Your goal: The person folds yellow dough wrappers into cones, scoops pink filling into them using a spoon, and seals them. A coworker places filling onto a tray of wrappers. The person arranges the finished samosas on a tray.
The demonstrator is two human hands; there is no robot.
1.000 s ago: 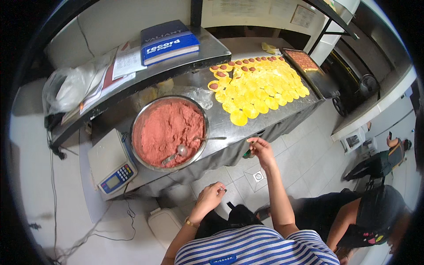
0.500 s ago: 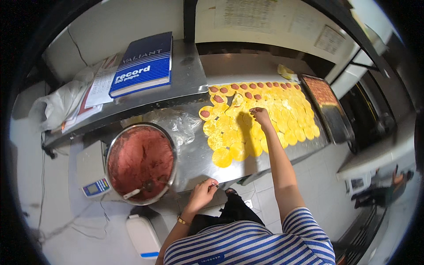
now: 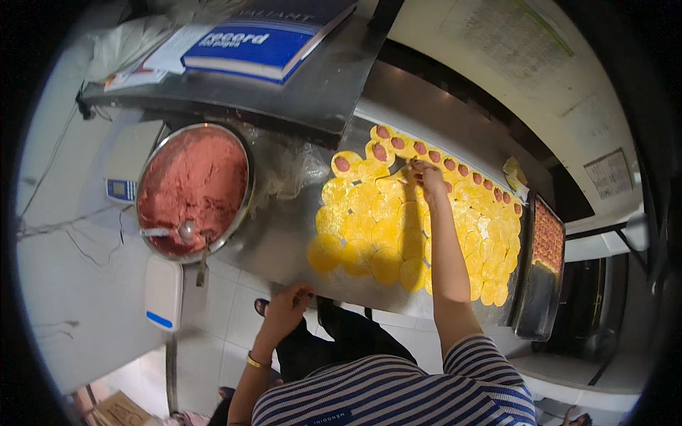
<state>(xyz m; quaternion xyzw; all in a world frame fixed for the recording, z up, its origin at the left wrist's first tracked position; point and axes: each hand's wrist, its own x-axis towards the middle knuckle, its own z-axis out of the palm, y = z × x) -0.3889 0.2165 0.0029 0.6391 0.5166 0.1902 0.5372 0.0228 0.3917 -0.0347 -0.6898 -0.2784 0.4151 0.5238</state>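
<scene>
Rows of flat yellow dough rounds [image 3: 384,241] overlap across the metal table. Lumps of reddish filling [image 3: 420,148] sit on the far row and on a few rounds at the left end. My right hand [image 3: 429,177] reaches over the rounds, its fingers drawn together at a round near the far row; whatever is between the fingertips is hidden. Close to the table's near edge, my left hand [image 3: 285,310] hangs with curled fingers, their contents hidden. A large metal bowl [image 3: 248,186] of reddish filling stands on the left, with a white-handled scoop [image 3: 186,231] in it.
A digital scale [image 3: 128,160] is beside the bowl. Clear plastic [image 3: 291,174] lies between bowl and rounds. A raised shelf [image 3: 312,99] holds a blue record book [image 3: 263,42] and papers. At the right end is a dark tray [image 3: 536,302], partly filled with small brownish pieces.
The view has turned, shifting the table. My right hand has moved farther across the rounds, toward the filled row and the folded round. My left hand stays near the table's front edge.
</scene>
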